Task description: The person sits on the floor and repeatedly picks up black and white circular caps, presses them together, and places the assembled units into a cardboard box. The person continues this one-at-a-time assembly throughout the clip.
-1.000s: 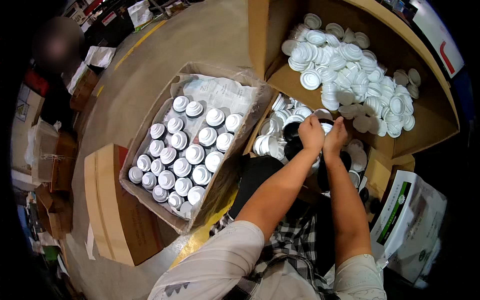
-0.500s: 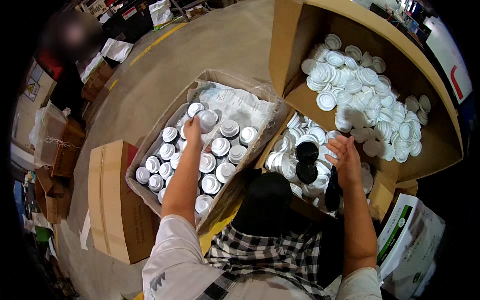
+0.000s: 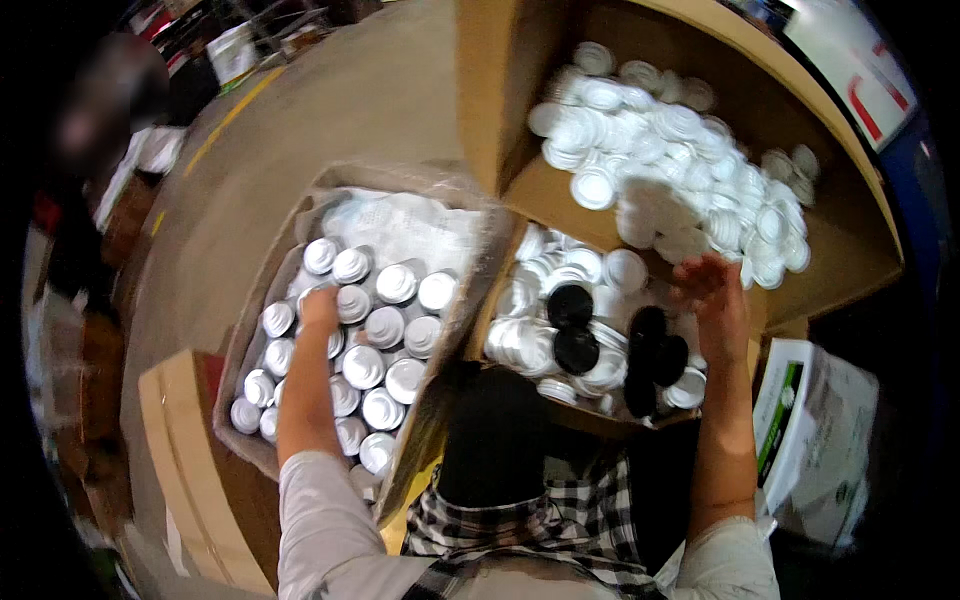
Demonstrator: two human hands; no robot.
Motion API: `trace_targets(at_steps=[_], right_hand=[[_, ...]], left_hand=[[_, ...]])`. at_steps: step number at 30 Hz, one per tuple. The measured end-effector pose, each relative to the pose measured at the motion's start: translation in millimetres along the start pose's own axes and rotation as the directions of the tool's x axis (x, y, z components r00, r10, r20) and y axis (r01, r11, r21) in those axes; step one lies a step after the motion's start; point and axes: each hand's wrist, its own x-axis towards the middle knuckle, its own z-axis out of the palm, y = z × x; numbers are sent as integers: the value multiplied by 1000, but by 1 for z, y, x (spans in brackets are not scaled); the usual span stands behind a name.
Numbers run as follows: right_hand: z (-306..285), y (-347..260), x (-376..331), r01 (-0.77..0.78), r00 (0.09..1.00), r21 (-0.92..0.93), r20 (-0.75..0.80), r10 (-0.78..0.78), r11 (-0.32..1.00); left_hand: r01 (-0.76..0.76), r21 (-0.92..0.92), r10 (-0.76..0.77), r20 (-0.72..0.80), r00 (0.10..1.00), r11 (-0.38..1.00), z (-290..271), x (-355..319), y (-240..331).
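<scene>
White-capped pieces (image 3: 363,367) fill your box (image 3: 443,365) except toward its far edge; loose discs (image 3: 640,130) remain. Your right hand (image 3: 712,285) has fingers loosely spread; your left hand (image 3: 319,308) grips unclearly.

Your left forearm (image 3: 306,405) stretches forward, the left hand (image 3: 319,308) blurred, its grip unclear; your right hand (image 3: 712,290) is well apart, fingers (image 3: 688,272) loosely spread

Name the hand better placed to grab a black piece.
Likely the right hand: it is nearer the black pieces and looks empty, while the left hand is among white-topped pieces.
</scene>
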Motion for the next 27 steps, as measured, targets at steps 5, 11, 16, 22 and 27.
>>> trace_targets(at_steps=[5, 11, 16, 22, 27], right_hand=[[-96, -11, 51, 92, 838, 114, -546, -16, 989], [-198, 65, 83, 15, 768, 195, -631, 114, 981], [-214, 118, 102, -363, 686, -519, -711, -154, 774], [-151, 107, 84, -36, 997, -890, -60, -40, 456], [-94, 129, 79, -89, 992, -862, -124, -37, 500]], left_hand=[[-19, 274, -77, 336, 939, 962, -41, 0, 27], [-217, 153, 243, -176, 954, 964, -113, 26, 194], [-438, -417, 418, -144, 897, 796, -144, -6, 391], [-572, -384, 644, 83, 760, 725, -123, -64, 494], [-466, -412, 545, 91, 834, 783, -106, -86, 502]])
